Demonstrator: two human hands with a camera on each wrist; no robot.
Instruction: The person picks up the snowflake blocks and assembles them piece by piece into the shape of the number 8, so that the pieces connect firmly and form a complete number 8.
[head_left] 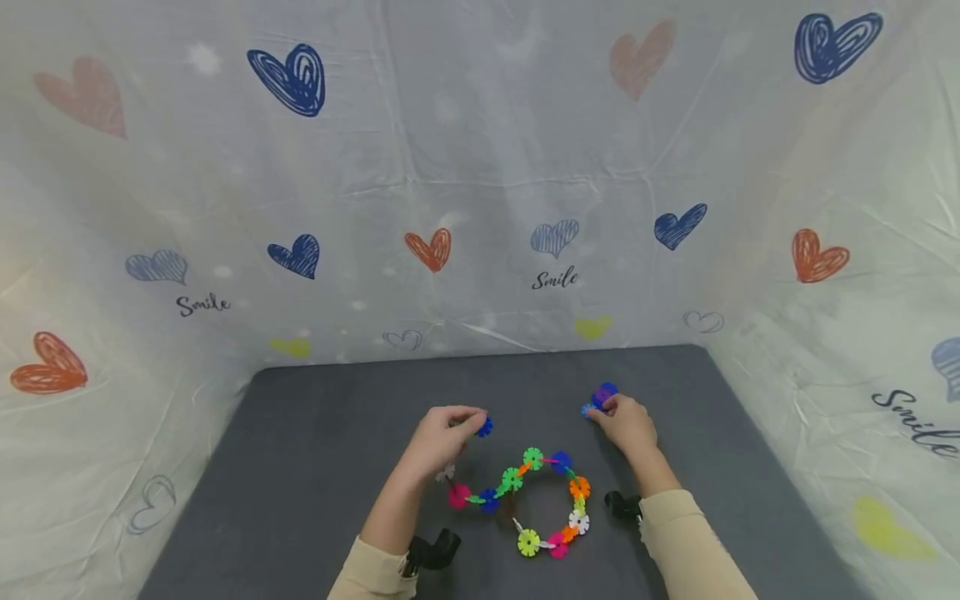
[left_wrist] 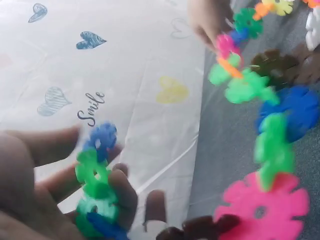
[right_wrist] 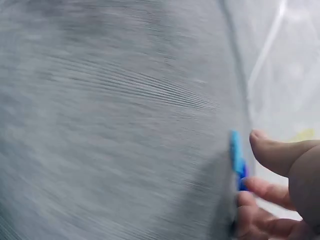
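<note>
My left hand (head_left: 442, 435) is raised over the table's middle, with a blue slotted snowflake disc (head_left: 484, 427) at its fingertips. In the left wrist view that hand holds a short joined row: a blue disc, a green disc (left_wrist: 92, 170) and a teal disc (left_wrist: 102, 202). At the table's far right, my right hand (head_left: 630, 427) has its fingers on a small cluster with a dark blue-purple disc (head_left: 604, 393) and a light blue disc (head_left: 588, 411). The right wrist view is blurred; the light blue disc (right_wrist: 235, 150) shows edge-on by the fingers.
A chain of joined colored discs (head_left: 580, 488) lies curved on the dark grey table (head_left: 315, 467) between the forearms. It includes a pink disc (head_left: 459, 497) near the left hand. A heart-printed curtain (head_left: 480, 167) rises behind the table and along both sides.
</note>
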